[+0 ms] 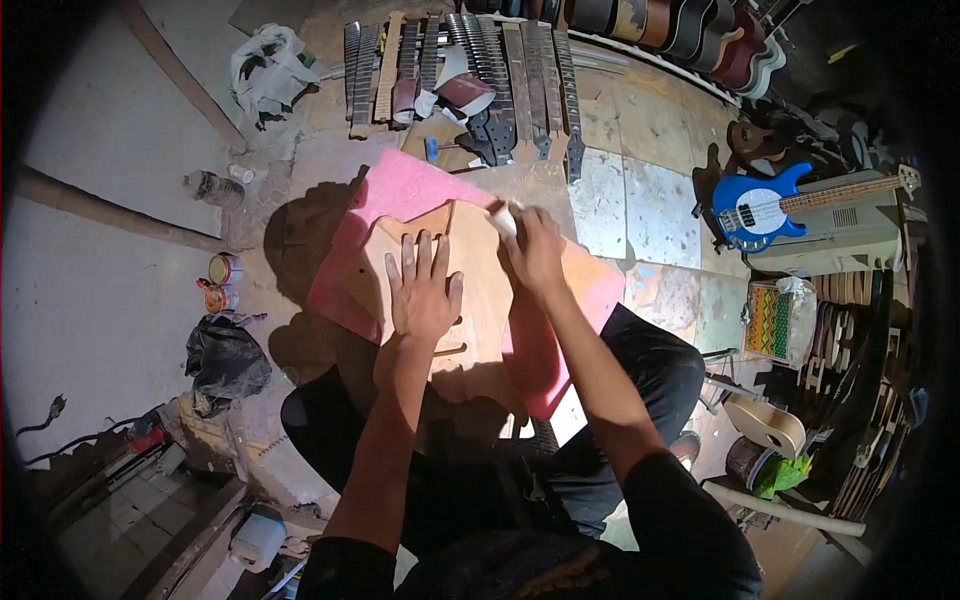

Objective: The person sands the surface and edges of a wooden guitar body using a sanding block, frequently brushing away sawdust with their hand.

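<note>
A bare wooden guitar body (478,270) with routed cavities lies over my lap on a pink foam sheet (400,185). My left hand (425,295) rests flat on the wood, fingers spread, steadying nothing else. At the body's upper right edge, my right hand (535,245) is closed around a pale piece of sandpaper (507,222), pressed against the rim. Fingers and blur hide most of that piece.
Several guitar necks (520,85) lie ahead on the floor, with curled sandpaper sheets (468,95) on them. A blue bass guitar (755,210) is at right. Left are small cans (222,268) and a black plastic bag (225,360). Guitar bodies (690,30) line the back right.
</note>
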### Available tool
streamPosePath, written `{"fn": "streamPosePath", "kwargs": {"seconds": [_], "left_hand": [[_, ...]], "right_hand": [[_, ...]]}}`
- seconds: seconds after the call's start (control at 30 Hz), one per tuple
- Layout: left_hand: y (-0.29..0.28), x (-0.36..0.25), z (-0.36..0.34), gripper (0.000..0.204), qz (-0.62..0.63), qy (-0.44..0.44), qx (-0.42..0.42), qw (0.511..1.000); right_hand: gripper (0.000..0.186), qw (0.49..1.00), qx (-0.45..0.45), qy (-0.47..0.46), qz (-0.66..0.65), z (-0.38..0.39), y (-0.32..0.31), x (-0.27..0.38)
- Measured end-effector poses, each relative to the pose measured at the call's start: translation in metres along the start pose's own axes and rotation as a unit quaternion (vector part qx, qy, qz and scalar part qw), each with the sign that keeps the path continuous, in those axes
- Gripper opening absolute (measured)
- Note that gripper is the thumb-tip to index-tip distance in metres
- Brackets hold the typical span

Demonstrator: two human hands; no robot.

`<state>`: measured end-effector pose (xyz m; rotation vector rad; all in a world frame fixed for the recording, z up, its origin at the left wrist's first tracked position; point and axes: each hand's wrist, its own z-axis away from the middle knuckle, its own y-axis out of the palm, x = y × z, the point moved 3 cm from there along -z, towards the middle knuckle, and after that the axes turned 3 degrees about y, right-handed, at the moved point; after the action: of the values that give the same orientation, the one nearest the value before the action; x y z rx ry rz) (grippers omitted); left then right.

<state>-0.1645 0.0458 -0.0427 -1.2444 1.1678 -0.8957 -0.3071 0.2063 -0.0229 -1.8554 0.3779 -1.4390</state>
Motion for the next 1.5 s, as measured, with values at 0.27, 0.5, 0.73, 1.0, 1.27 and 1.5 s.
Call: {"fn": "streamPosePath", "kwargs": {"seconds": [0.27,0.5,0.73,1.0,1.27,1.5], "left_hand": [[-0.005,0.012,0.008,0.067,0.017,-0.007,-0.004,1.0],[0.004,-0.008,-0.002,0.067,0.014,0.004,0.002,1.0],[-0.005,0.011,0.007,0.065,-0.013,-0.019,0.008,1.0],[0.004,0.0,0.003,0.065,0.019,-0.009,0.008,1.0],[-0.001,0.0,-0.001,0.067,0.034,-0.011,0.005,0.999],[-0.001,0.013,0.008,0.065,-0.002,-0.027,0.007,1.0]], "right_hand": [[0.045,0.997,0.014,-0.071,0.035,0.071,-0.008,0.005],[0.048,0.997,0.055,0.016,0.044,-0.038,0.011,0.006],[0.049,0.99,0.036,-0.109,0.085,0.044,0.005,0.017],[0.048,0.991,0.051,-0.102,0.068,-0.024,0.021,0.022],[0.053,0.99,0.012,-0.118,0.077,-0.033,0.036,0.043],[0.053,0.983,0.02,-0.178,0.033,0.035,0.024,0.027]]}}
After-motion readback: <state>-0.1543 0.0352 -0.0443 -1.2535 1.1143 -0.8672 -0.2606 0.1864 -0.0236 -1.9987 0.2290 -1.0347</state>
